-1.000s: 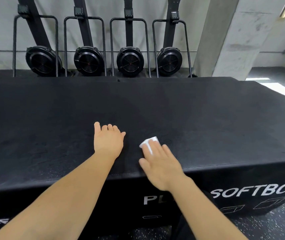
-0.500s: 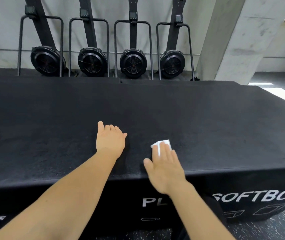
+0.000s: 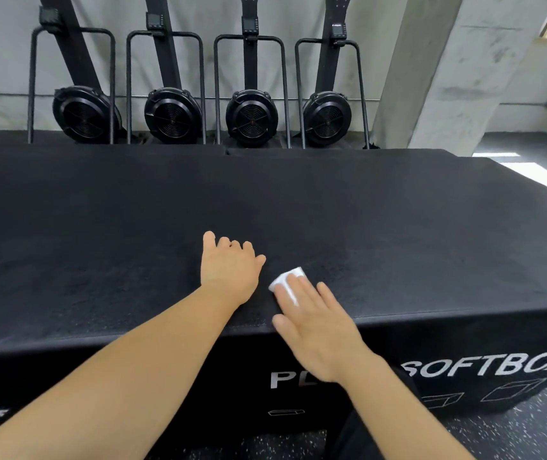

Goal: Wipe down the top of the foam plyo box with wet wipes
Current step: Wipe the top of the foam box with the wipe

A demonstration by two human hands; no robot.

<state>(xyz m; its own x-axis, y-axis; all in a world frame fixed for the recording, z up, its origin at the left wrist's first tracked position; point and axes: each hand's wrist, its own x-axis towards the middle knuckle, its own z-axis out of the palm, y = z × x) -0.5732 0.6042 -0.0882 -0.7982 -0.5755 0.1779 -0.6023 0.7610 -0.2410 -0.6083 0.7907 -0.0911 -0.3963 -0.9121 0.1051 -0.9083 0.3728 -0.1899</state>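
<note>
The black foam plyo box (image 3: 398,234) fills the middle of the view, its front face printed with white "SOFTBOX" lettering. A folded white wet wipe (image 3: 286,283) lies on the top near the front edge. My right hand (image 3: 315,327) presses flat on the wipe with straight fingers, covering most of it. My left hand (image 3: 229,270) rests palm down on the box top just left of the wipe, its fingertips slightly bent.
Several black fan-wheel exercise machines (image 3: 252,117) stand upright against the wall behind the box. A concrete pillar (image 3: 448,71) rises at the back right. Speckled black rubber floor (image 3: 531,433) shows at the bottom right.
My right hand slid the wipe a short way right and back left along the front edge. My left hand stayed planted on the box top.
</note>
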